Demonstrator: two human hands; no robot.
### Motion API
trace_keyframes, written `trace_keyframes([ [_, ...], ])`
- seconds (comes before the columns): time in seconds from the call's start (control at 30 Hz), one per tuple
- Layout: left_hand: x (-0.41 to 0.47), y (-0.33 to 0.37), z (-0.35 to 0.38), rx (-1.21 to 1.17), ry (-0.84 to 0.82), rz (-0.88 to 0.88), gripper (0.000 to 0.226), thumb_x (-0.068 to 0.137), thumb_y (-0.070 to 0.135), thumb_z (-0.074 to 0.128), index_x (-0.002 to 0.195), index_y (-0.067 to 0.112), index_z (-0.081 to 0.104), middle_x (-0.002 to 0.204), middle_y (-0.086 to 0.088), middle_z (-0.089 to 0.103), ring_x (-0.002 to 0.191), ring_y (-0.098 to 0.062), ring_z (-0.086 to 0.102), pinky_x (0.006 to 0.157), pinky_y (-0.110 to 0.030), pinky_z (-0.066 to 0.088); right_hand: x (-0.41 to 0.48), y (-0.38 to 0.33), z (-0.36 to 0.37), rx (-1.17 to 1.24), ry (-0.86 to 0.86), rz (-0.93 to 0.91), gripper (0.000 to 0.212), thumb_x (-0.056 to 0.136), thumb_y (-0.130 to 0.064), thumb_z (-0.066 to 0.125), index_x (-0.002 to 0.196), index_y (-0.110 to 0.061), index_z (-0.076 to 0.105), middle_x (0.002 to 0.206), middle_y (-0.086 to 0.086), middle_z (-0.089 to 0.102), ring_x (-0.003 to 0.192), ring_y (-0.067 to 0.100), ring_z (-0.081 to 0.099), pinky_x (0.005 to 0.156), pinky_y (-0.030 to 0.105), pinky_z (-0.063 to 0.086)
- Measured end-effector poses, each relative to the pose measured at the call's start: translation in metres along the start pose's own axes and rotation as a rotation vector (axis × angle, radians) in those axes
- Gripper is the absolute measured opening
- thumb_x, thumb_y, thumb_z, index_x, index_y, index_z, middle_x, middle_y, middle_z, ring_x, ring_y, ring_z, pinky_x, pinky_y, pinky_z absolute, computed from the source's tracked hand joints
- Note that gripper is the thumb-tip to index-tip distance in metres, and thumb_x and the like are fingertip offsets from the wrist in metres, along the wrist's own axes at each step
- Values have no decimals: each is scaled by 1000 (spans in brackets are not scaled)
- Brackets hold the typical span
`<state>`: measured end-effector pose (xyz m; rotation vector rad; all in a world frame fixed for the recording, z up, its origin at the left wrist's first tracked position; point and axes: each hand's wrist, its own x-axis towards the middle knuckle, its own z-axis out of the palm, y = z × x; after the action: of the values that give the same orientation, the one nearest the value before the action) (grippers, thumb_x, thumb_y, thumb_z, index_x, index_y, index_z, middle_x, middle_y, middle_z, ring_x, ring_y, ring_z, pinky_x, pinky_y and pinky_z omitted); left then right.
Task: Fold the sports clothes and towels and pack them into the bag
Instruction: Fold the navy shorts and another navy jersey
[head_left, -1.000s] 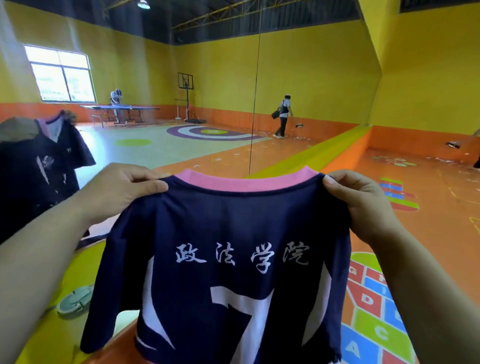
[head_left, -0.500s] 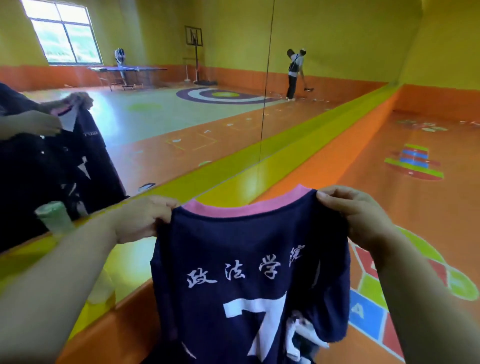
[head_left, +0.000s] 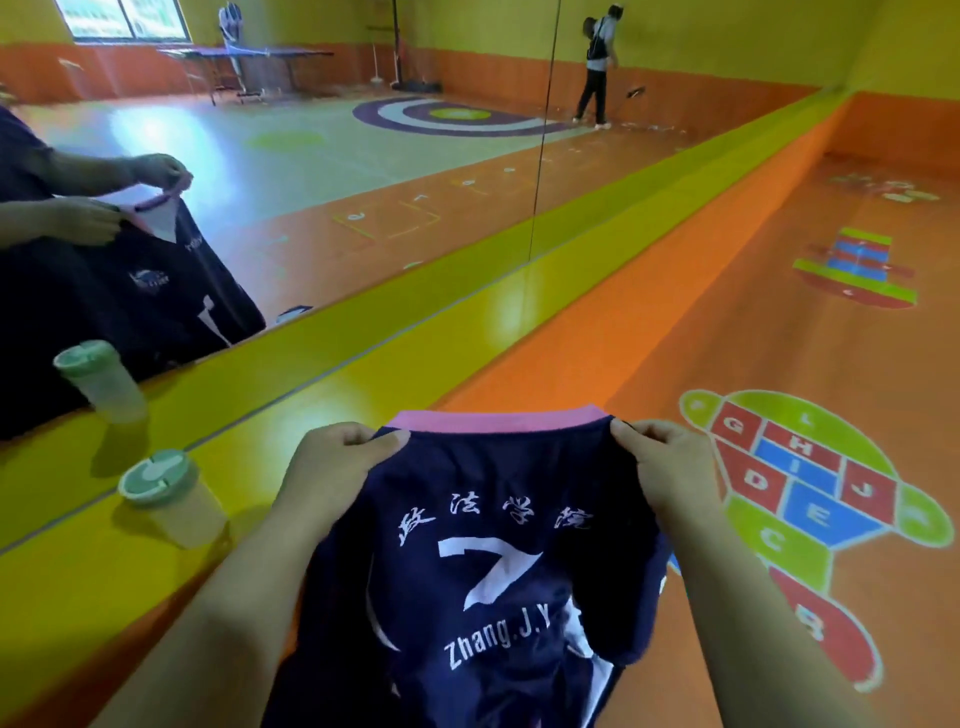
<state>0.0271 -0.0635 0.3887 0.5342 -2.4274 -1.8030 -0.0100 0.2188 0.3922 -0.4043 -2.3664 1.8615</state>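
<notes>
A navy sports jersey (head_left: 483, 561) with a pink collar, white characters, a white 7 and a printed name hangs in front of me with its back facing me. My left hand (head_left: 340, 460) grips its left shoulder beside the collar. My right hand (head_left: 662, 462) pinches its right shoulder. The jersey's lower part runs out of view at the bottom edge. No bag or towel is in view.
A pale cup with a green lid (head_left: 169, 493) stands on the yellow ledge (head_left: 291, 410) to my left, against a wall mirror (head_left: 260, 171) that reflects me and the jersey. Orange floor with a painted letter hopscotch (head_left: 800, 499) lies to the right. A person (head_left: 597, 62) shows in the mirror.
I have lowered the jersey toward the floor and my head has tilted down. My hands have come closer together, so the cloth hangs narrower and bunched.
</notes>
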Motion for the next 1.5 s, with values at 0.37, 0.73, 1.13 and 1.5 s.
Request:
trace_keyframes([
  [0.37, -36, 9, 54, -156, -187, -47, 23, 89, 16, 62, 75, -2, 64, 61, -6, 62, 52, -15, 58, 49, -24, 48, -51, 1, 50, 15, -313, -147, 15, 83, -18, 71, 74, -29, 72, 68, -15, 70, 63, -1, 62, 62, 15, 48],
  [0.73, -55, 26, 55, -179, -265, 26, 25, 91, 0, 51, 74, 5, 69, 65, -5, 70, 62, -14, 67, 58, -22, 54, -66, 4, 40, -38, -532, -307, 23, 83, -16, 71, 103, -27, 73, 96, 0, 65, 83, 5, 58, 75, 20, 45],
  [1.13, -48, 23, 39, 407, -82, 544, 66, 52, 62, 66, 114, 46, 51, 114, 15, 43, 107, -5, 37, 86, -11, 33, -66, -11, 14, -4, -637, -411, 35, 89, 4, 55, 98, -25, 71, 100, 5, 67, 94, 14, 61, 84, 21, 46],
  [1.5, -47, 69, 31, 310, -219, 668, 26, 87, 39, 49, 90, 16, 59, 77, 7, 60, 70, -7, 53, 63, -22, 39, -73, -3, 4, -79, -474, -466, 30, 71, -34, 74, 92, -33, 53, 92, -20, 58, 86, 2, 53, 77, 18, 40],
])
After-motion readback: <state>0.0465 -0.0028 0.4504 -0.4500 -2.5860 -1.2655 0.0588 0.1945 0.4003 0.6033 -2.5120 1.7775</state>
